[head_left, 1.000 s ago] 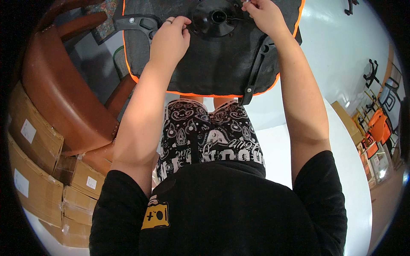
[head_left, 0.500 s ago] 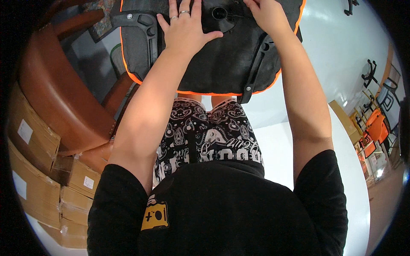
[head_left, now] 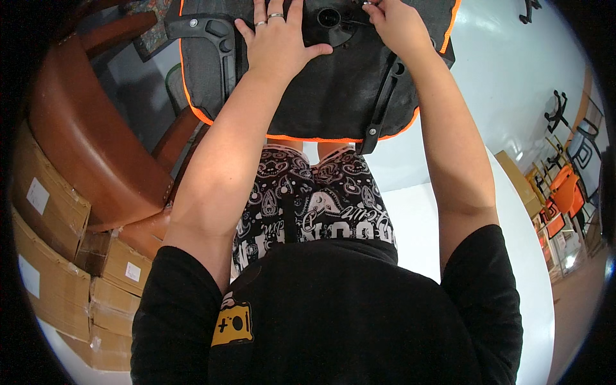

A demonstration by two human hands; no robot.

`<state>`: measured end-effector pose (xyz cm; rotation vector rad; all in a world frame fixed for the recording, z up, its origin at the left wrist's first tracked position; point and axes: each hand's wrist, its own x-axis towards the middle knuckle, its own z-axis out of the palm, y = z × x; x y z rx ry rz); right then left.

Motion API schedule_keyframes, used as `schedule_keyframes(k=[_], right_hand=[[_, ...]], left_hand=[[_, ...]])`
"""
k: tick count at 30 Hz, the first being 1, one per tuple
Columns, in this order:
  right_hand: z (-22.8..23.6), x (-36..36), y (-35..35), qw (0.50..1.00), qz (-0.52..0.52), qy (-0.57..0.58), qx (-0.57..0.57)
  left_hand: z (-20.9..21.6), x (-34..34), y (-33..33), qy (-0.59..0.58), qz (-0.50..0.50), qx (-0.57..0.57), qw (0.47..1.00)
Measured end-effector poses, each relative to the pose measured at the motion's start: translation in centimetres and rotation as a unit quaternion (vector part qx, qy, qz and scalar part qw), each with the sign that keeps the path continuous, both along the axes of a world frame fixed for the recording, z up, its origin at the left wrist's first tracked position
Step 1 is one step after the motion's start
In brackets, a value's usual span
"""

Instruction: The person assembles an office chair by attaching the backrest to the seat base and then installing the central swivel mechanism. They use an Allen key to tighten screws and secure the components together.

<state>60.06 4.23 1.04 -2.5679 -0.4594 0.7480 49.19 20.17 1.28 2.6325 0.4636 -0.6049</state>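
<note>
An upturned black chair seat [head_left: 333,106] with orange edging lies in front of me at the top of the view. Black armrest brackets are fixed to its underside, the left bracket [head_left: 224,64] and the right bracket [head_left: 378,102]. My left hand [head_left: 277,48] rests on the underside with fingers spread, two rings on it. Beside its thumb sits a black mounting plate with a round socket [head_left: 329,18]. At the plate's right side, my right hand [head_left: 398,25] pinches a small shiny metal piece [head_left: 367,4], too small to name surely. The seat's far part is cut off.
A brown leather chair [head_left: 96,141] stands close on my left, with stacked cardboard boxes [head_left: 54,276] below it. A white surface [head_left: 417,224] lies under the seat. Orange and black chair parts [head_left: 564,192] and a black chair base [head_left: 557,109] are at the far right.
My right hand has shifted slightly down, and a shiny metal bit now shows at its fingertips. My left hand stays spread on the seat, which has barely moved.
</note>
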Motion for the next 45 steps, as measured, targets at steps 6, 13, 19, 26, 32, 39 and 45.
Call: schedule_keyframes(k=[6,13,19,26,32,39,45], right_hand=[[0.6,-0.3,0.5,1.0,-0.011,0.013,-0.018],[0.4,-0.6,0.2,1.0,0.0,0.003,0.012],[0.3,-0.7,0.1,1.0,-0.002,0.001,0.019],[-0.3,-0.7,0.0,0.993,-0.006,-0.07,0.095],[-0.5,-0.4,0.8,0.99,0.027,-0.101,0.091],[-0.5,-0.5,1.2,0.986,0.099,-0.126,0.034],[-0.7,-0.4,0.9,0.983,0.11,-0.138,0.041]], left_hand=[[0.0,-0.1,0.3,0.003,-0.004,0.002,1.0],[0.1,-0.1,0.4,0.016,-0.009,0.002,1.0],[0.1,-0.2,0.4,0.017,-0.009,0.006,1.0],[-0.2,-0.5,0.5,0.006,-0.009,0.003,1.0],[0.4,-0.4,0.5,0.01,-0.007,0.003,1.0],[0.1,-0.6,0.6,0.015,-0.011,0.003,1.0],[0.4,-0.8,0.5,-0.007,-0.016,-0.003,1.0]])
